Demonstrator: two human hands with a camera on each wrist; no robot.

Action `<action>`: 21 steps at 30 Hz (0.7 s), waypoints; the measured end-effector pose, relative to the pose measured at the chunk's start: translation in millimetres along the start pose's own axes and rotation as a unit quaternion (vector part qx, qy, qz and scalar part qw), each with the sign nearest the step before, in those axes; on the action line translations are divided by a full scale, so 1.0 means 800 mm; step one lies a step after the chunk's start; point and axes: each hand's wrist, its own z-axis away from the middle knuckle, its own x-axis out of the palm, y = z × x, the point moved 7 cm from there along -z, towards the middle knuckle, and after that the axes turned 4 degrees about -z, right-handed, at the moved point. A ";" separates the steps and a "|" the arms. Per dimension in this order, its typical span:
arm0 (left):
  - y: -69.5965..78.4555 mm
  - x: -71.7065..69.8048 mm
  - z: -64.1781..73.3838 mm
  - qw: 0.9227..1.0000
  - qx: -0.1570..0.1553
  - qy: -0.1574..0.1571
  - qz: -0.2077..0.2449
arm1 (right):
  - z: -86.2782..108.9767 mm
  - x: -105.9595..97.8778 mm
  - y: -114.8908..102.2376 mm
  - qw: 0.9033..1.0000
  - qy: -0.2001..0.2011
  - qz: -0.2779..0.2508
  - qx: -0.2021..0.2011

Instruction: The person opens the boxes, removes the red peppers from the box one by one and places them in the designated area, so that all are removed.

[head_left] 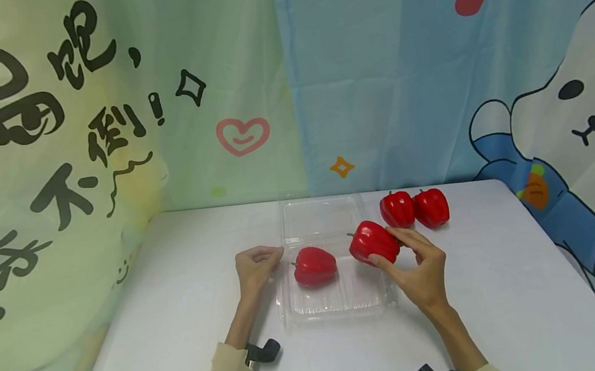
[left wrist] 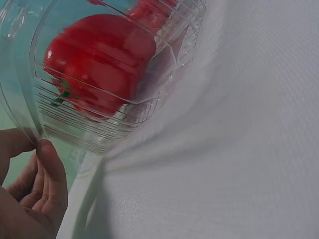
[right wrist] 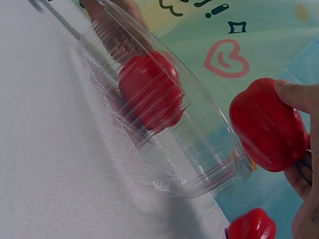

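Note:
A clear plastic clamshell container [head_left: 339, 301] lies on the table with its lid folded back. One red bell pepper [head_left: 315, 266] sits in its left half, stem toward the left. My left hand [head_left: 254, 268] pinches the container's left rim between thumb and forefinger, plain in the left wrist view. My right hand [head_left: 422, 269] grips a second red bell pepper [head_left: 372, 242] between thumb and fingers, over the container's right side. In the right wrist view this held pepper [right wrist: 266, 124] is level with the rim, just outside the clear wall.
Two more red bell peppers [head_left: 397, 209] [head_left: 431, 207] stand side by side at the back right of the white table [head_left: 513, 307]. The transparent lid [head_left: 320, 216] extends toward the back edge. A printed curtain [head_left: 351, 80] hangs behind the table.

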 end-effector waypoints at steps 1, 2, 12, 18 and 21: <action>0.000 0.000 0.000 1.000 0.000 0.001 0.000 | 0.000 0.000 0.000 1.000 0.001 0.001 -0.002; 0.000 0.000 0.000 1.000 0.001 0.001 0.000 | 0.000 -0.001 0.001 1.000 0.003 0.002 -0.003; 0.000 -0.001 0.000 1.000 0.002 0.000 -0.004 | 0.003 -0.007 0.010 1.000 0.024 0.006 0.016; -0.003 0.000 -0.001 1.000 0.000 -0.001 -0.007 | 0.003 -0.007 0.007 0.999 0.034 0.010 0.013; -0.003 0.000 -0.001 1.000 -0.001 -0.002 -0.007 | 0.002 -0.007 -0.007 0.999 0.038 0.008 0.014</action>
